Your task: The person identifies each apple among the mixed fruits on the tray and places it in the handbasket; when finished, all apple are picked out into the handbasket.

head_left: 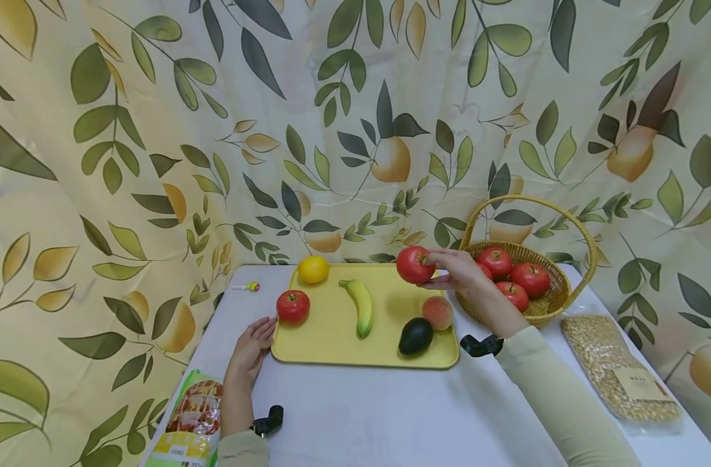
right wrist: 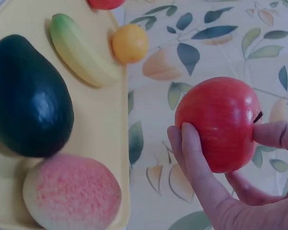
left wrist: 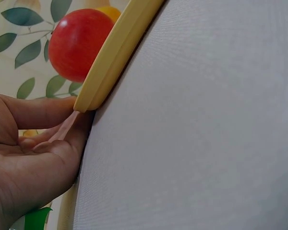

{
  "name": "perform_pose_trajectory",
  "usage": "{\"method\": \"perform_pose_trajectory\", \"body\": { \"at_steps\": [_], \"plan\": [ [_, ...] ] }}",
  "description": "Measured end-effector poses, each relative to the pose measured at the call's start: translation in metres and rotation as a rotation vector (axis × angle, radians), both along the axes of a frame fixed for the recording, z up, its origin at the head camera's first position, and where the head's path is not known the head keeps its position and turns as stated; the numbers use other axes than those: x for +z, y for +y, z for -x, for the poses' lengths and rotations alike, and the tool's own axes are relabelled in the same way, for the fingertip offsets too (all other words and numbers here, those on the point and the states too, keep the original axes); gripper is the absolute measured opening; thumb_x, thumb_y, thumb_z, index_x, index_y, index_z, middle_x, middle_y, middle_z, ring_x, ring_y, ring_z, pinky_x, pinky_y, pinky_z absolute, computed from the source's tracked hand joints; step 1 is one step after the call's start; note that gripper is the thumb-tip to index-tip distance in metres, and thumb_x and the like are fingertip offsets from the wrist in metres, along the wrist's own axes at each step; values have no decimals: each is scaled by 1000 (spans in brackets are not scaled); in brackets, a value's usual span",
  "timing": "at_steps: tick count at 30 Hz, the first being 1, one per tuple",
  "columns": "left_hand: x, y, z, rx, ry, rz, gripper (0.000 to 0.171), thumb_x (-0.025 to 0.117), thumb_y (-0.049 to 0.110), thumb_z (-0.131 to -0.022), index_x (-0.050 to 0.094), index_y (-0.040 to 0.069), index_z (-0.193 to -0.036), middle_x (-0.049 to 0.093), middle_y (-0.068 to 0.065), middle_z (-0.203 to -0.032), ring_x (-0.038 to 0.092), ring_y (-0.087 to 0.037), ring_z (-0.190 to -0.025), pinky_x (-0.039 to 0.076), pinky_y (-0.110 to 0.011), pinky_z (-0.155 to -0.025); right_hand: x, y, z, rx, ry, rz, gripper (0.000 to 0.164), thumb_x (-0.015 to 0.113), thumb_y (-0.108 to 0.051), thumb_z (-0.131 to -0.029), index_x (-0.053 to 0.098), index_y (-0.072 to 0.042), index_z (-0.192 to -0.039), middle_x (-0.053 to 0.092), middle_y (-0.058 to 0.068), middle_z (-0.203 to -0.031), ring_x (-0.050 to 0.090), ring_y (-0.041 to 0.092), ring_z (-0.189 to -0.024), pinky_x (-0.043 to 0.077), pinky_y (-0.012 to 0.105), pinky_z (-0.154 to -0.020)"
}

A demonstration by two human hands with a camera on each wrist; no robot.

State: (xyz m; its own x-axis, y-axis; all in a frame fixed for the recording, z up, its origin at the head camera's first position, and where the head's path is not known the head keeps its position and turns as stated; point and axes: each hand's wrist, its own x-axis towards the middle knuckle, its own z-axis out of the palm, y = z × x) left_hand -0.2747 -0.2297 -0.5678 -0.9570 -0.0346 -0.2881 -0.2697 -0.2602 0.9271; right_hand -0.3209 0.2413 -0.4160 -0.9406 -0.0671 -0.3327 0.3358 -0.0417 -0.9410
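Gripping a glossy red apple (head_left: 414, 264) between thumb and fingers, the right hand (head_left: 462, 275) holds it raised near the far right corner of a yellow rectangular tray (head_left: 332, 340), while the left hand (head_left: 253, 346) pinches the tray's left rim. On the tray lie a round pink peach (head_left: 437, 313), a dark green avocado (head_left: 416, 336), a yellow-green banana (head_left: 361, 308), a yellow lemon (head_left: 313, 269) and a second red apple (head_left: 293, 307). Beside it on the white bench (head_left: 355, 415), a golden wicker basket (head_left: 556, 299) carries more red apples (head_left: 530, 279).

Nothing is readable. Print on the green-edged packet (head_left: 193, 410) and on the label (head_left: 640, 384) of the clear bag (head_left: 595, 344) is too small.
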Motion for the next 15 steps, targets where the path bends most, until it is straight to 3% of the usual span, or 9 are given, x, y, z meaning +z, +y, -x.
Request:
{"method": "perform_pose_trajectory", "body": {
  "at_steps": [5,10,15],
  "plan": [
    [-1,1,1,8,-12,3,67,43,-20,-99,26,-2,-161,38,-25,-163,38,-34,-151,37,-39,-120,7,9,-1,-18,-7,-13,50,65,-13,-97,51,-3,-144,45,21,-141,74,43,-97,57,51,-93],
    [-1,-1,0,-3,-7,0,66,43,-18,-100,25,-2,-161,37,-24,-163,39,-33,-151,37,-38,-120,11,18,0,-5,-7,-19,54,63,-14,-99,46,-4,-148,39,23,-151,67,50,-112,58,50,-94],
    [0,0,0,-5,-3,2,65,42,-18,-100,25,-3,-161,37,-24,-163,38,-33,-151,36,-38,-121,13,31,2,-16,4,-20,43,64,-13,-99,51,-5,-139,43,19,-142,68,44,-109,57,51,-96]
  ]
}}
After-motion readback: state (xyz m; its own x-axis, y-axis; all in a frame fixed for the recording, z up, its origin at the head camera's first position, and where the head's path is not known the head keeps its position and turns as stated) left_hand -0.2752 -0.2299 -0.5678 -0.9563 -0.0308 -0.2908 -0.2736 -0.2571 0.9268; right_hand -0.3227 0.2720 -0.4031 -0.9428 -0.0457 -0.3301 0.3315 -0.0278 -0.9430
